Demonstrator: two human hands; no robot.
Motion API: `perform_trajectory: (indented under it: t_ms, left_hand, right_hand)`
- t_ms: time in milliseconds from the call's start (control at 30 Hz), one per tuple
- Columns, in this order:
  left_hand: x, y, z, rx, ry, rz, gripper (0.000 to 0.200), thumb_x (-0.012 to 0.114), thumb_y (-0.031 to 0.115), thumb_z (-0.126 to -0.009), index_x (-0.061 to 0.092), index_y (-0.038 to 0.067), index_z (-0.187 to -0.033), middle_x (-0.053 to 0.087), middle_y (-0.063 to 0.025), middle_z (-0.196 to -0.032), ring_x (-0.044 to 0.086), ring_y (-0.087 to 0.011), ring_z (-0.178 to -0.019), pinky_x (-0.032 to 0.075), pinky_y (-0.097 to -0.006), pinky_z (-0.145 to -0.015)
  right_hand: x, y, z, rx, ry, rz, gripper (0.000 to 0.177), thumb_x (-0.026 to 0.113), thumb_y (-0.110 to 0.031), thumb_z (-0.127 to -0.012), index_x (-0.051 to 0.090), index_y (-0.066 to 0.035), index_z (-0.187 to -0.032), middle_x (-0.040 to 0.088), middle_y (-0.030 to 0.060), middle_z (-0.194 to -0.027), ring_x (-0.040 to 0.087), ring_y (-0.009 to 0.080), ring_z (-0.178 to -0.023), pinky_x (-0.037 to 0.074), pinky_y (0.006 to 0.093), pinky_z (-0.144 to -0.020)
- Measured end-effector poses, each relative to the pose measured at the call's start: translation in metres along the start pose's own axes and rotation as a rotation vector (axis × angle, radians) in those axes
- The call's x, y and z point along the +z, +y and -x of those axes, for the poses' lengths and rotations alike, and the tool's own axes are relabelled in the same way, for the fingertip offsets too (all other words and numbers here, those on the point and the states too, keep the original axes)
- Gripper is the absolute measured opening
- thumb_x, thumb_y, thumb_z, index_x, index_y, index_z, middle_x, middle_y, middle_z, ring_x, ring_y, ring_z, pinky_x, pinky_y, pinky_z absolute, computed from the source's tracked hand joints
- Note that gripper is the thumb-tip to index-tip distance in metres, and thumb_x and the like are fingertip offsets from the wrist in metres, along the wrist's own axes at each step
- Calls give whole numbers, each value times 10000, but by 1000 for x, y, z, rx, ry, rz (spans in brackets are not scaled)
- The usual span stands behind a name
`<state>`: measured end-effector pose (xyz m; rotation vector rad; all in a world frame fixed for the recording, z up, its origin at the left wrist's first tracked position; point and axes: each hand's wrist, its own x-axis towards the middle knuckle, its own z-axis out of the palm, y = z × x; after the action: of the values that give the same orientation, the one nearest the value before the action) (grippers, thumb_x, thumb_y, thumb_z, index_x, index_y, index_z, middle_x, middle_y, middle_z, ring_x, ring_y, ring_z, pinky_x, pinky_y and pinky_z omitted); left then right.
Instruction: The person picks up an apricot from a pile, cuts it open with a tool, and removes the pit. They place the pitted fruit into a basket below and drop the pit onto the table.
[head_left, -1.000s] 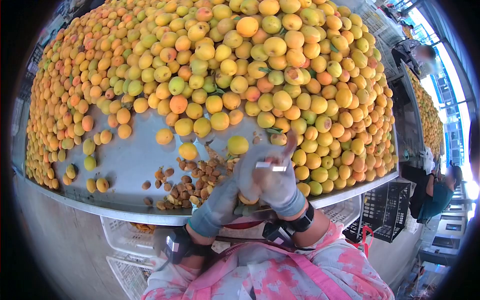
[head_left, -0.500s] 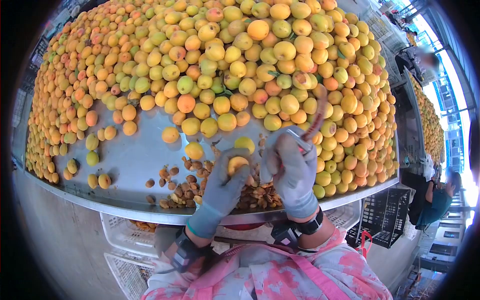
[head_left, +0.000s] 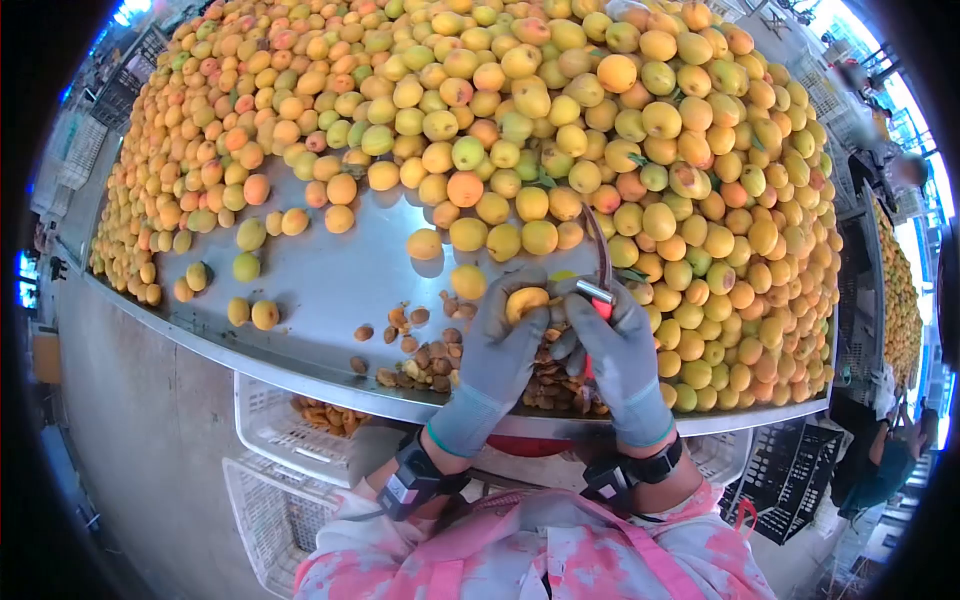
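My left hand point(head_left: 497, 345), in a grey glove, is closed around an apricot point(head_left: 526, 303) that shows between thumb and fingers. Close beside it, my right hand point(head_left: 622, 350) grips a knife point(head_left: 602, 252) with a red handle, its thin curved blade pointing up and away from me. Brown apricot pits point(head_left: 432, 362) lie loose on the metal table, around and partly beneath my hands. Just beyond my left hand rests a whole apricot point(head_left: 467, 282). Behind both hands rises a large heap of apricots point(head_left: 560, 120).
The metal table point(head_left: 330, 285) has a raised front edge. Below it stand a white crate point(head_left: 262, 415) holding orange pieces, another white crate point(head_left: 262, 520) and a black crate point(head_left: 790, 478). A person point(head_left: 885, 470) is at the far right, near another apricot-covered table.
My right hand has come in closer to my left, and the knife blade has swung leftward, more upright. The apricot stays in my left hand. The whole view has shifted.
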<state>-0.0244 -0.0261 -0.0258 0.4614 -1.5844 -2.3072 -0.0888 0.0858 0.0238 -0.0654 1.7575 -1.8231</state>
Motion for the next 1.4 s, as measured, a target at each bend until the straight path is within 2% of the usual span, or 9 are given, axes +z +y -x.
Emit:
perform_trajectory:
  t_ms: [133,300,433,633,700,900,1100,1333,1400]
  left_hand:
    - [-6,0,6,-80,-28,149,327,520,-31,-891,503,15,-1214,555,-63,-1132,538,-97,-974,448,-229,-863]
    - [-11,3,19,367,-64,-562,518,539,-62,-811,453,9,-1317,570,-151,-1199,583,-228,-1065,461,-307,-905]
    - [-3,28,32,369,-53,-539,688,516,-78,-772,344,20,-1431,587,-187,-1179,600,-272,-1058,460,-351,-925]
    - [-71,40,73,515,79,-917,487,517,-60,-767,532,-13,-1252,623,-158,-1128,611,-251,-1037,469,-338,-911]
    - [-104,42,102,374,281,-875,392,538,-52,-771,586,-19,-1159,633,-137,-1116,611,-251,-1041,457,-347,-934]
    - [-186,51,167,167,604,-1140,392,551,-27,-816,560,-18,-1208,599,-141,-1183,560,-248,-1131,432,-363,-973]
    - [-175,48,139,310,555,-849,406,541,4,-873,502,-27,-1276,543,-146,-1256,512,-240,-1181,417,-354,-993]
    - [-55,65,49,92,263,-225,379,536,76,-916,497,10,-1286,530,-110,-1274,523,-195,-1148,416,-338,-985]
    - [-35,52,32,68,184,-117,376,511,126,-945,479,32,-1308,516,-106,-1286,513,-201,-1166,397,-355,-1005]
  right_hand:
    - [-3,1,4,4,34,-12,239,589,-162,-919,567,-35,-1120,621,2,-826,591,52,-565,421,173,-420]
    - [-9,-2,21,-4,-41,-24,304,594,-187,-918,555,-39,-1181,612,3,-833,599,55,-571,424,172,-414]
    - [-11,4,31,37,-59,-1,366,593,-220,-913,532,-27,-1219,608,19,-882,586,62,-551,438,169,-418]
    - [-39,11,8,-121,108,158,347,575,-195,-889,543,-32,-1193,627,60,-843,631,145,-611,498,255,-526]
    - [-51,13,-4,-239,164,671,343,569,-225,-871,553,-48,-1165,648,131,-880,654,259,-712,530,347,-674]
    - [-41,15,-25,-219,138,1118,387,590,-289,-853,538,-54,-1156,632,184,-1049,625,323,-969,503,420,-828]
    - [-23,12,-35,-75,39,1272,464,607,-273,-841,468,-77,-1238,615,154,-1123,620,338,-1015,518,447,-834]
    - [-25,25,-44,-148,74,1281,476,640,-243,-821,479,-76,-1237,605,155,-1148,608,350,-1034,510,471,-836]
    - [-35,37,-46,-508,106,1067,464,667,-211,-821,511,-70,-1234,639,123,-1048,666,266,-865,550,391,-691]
